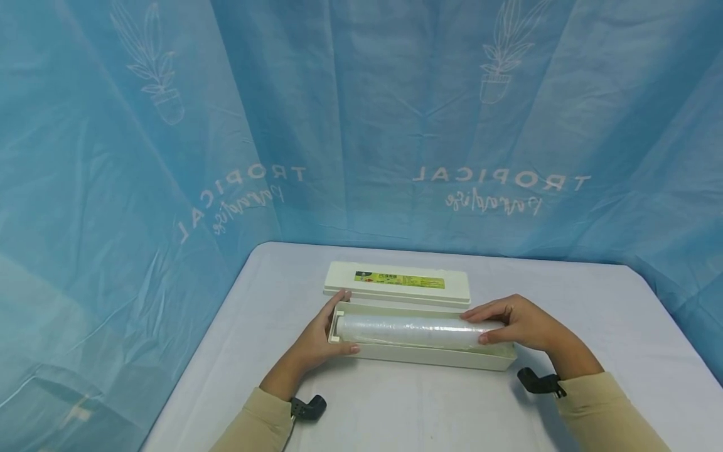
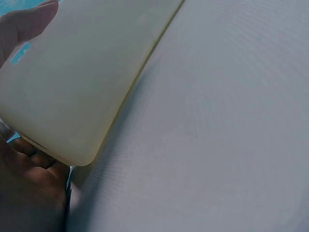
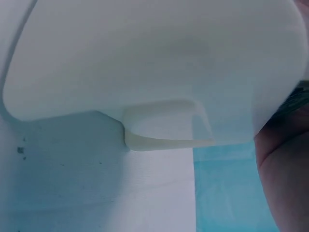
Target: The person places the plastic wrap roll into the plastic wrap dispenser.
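A long off-white cling film box [image 1: 432, 356] stands on the white table without its lid. Inside it lies a roll of clear cling film [image 1: 407, 331]. At the box's left end, my left hand [image 1: 313, 342] grips the walls, thumb at the front and fingers toward the back. My right hand [image 1: 525, 323] holds the roll's right end between thumb and fingers, over the right end of the box. In the left wrist view, the thumb lies against the box wall [image 2: 91, 82]. The right wrist view shows the box wall [image 3: 145, 58] close up; the right fingertips are hidden there.
Just behind the box lies its off-white lid [image 1: 339, 274], with a yellow-green label [image 1: 401, 280]. The white table [image 1: 429, 408] extends around both. Blue printed curtains [image 1: 361, 125] hang behind the table and at its left.
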Motion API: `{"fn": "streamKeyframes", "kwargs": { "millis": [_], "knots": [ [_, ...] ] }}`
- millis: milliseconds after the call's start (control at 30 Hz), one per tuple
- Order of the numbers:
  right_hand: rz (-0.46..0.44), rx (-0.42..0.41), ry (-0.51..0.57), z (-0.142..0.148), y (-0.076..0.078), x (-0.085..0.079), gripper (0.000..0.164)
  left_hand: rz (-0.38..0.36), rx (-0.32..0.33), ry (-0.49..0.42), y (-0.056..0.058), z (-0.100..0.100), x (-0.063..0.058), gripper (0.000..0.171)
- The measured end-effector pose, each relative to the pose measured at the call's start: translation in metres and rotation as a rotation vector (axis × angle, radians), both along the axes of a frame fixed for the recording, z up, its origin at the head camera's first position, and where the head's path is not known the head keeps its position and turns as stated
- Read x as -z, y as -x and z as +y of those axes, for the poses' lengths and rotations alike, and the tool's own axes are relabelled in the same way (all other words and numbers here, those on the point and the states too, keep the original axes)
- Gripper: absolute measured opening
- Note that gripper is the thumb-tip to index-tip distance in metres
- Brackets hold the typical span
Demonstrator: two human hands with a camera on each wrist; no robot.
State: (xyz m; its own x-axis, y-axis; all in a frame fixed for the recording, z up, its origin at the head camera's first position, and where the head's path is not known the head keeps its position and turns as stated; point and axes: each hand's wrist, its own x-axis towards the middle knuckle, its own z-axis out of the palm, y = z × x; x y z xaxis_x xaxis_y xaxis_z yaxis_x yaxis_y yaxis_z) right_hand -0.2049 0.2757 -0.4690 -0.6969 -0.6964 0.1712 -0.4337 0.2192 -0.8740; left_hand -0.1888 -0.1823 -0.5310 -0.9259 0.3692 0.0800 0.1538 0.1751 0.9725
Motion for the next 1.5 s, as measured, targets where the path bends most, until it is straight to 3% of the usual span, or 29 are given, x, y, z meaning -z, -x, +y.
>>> {"fn": "streamKeyframes", "kwargs": {
  "millis": [333, 600, 1233, 1500],
  "knots": [
    [0.023, 0.033, -0.073, -0.004, 0.0, -0.002, 0.039, 0.008, -0.006, 0.008, -0.002, 0.0, 0.001, 0.123],
    [-0.016, 0.078, -0.144, -0.008, -0.001, -0.003, 0.043, 0.029, -0.002, 0.008, -0.002, -0.002, 0.002, 0.122],
    [-0.036, 0.089, -0.195, -0.014, -0.007, -0.007, 0.043, 0.023, 0.013, 0.006, -0.001, -0.002, 0.004, 0.122],
    [0.04, 0.122, -0.221, -0.013, -0.01, -0.01, 0.039, 0.008, -0.004, 0.01, 0.001, -0.002, 0.004, 0.124]
  ]
}}
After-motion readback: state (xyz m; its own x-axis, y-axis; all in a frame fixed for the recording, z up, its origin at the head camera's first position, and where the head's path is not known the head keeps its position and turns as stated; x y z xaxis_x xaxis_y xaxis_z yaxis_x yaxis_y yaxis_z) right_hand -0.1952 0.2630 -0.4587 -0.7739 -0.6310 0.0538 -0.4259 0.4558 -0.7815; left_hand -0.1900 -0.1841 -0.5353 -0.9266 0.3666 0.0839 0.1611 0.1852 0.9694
